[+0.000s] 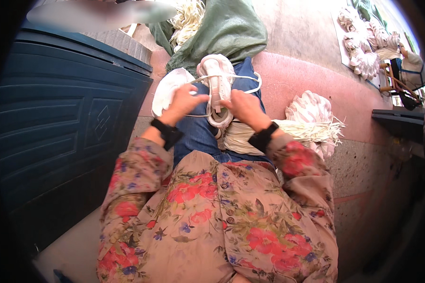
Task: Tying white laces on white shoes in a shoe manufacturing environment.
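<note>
A pale pink and white sneaker (214,88) rests on my lap, toe pointing away and its opening toward me. White shoelace (242,77) crosses its upper and loops out on both sides. My left hand (180,103) is just left of the sneaker, thumb and forefinger bent, with a bit of white lace between them. My right hand (244,107) is closed at the right edge of the opening, fingertips by the tongue; a pinch of lace seems to be in it, partly hidden. Beside my left hand lies a white shoe piece (171,87).
A bundle of cream laces (295,129) lies right of my leg, beside stacked pink-white shoe parts (309,109). Ahead, a green sack (226,33) holds more laces. A dark blue cabinet door (75,118) stands close on the left. Several shoe bundles (361,47) lie far right near a chair (396,78).
</note>
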Tool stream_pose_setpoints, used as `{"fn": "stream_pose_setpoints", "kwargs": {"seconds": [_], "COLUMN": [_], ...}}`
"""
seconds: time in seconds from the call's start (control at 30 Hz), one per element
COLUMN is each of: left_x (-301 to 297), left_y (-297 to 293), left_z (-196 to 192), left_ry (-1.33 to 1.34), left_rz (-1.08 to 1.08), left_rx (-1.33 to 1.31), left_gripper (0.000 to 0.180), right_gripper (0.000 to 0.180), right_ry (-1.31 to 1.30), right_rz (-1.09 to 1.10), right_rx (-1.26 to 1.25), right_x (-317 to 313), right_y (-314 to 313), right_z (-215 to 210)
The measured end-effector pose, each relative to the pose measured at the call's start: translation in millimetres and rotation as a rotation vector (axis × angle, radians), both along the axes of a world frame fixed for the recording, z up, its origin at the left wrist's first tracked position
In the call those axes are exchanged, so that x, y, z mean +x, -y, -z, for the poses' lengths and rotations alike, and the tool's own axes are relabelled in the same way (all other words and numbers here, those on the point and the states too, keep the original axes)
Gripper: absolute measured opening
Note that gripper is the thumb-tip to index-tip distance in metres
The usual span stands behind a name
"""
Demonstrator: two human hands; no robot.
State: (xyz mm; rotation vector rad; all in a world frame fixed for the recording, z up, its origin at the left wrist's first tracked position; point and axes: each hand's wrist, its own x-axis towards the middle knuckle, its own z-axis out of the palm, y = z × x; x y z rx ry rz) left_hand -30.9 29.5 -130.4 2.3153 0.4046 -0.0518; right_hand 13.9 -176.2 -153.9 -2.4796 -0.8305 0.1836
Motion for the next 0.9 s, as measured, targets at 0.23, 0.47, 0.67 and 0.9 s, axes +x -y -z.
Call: {"fn": "stream_pose_setpoints", "kwargs": {"seconds": [0.23, 0.47, 0.67, 0.9], "left_x": [-10.2, -18.1, 2.9, 51.5], "left_y": [30.4, 42.3, 31.4, 47.7], "left_z": [25.2, 30.6, 6.7, -16.6], "left_ry": [-0.007, 0.029, -0.057, -0.363], "left_rz": [0.083, 0.155, 0.057, -0.058], "left_rx": [0.109, 0.168, -0.244, -0.596], "left_gripper": [0.023, 0.021, 0.028, 0.029], "right_gripper": [0.018, 0.015, 0.013, 0.009], "right_ry": [0.048, 0.136, -0.4, 0.348], "right_rz": [-0.037, -0.146, -0.075, -0.056], "right_rx": [-0.121, -0.104, 0.261, 0.142], "right_x": [-10.5, -15.2, 22.4, 48.9], "right_y": [-11.6, 0.7, 23.0, 19.8], "right_z": [7.4, 20.1, 0.5, -1.4]}}
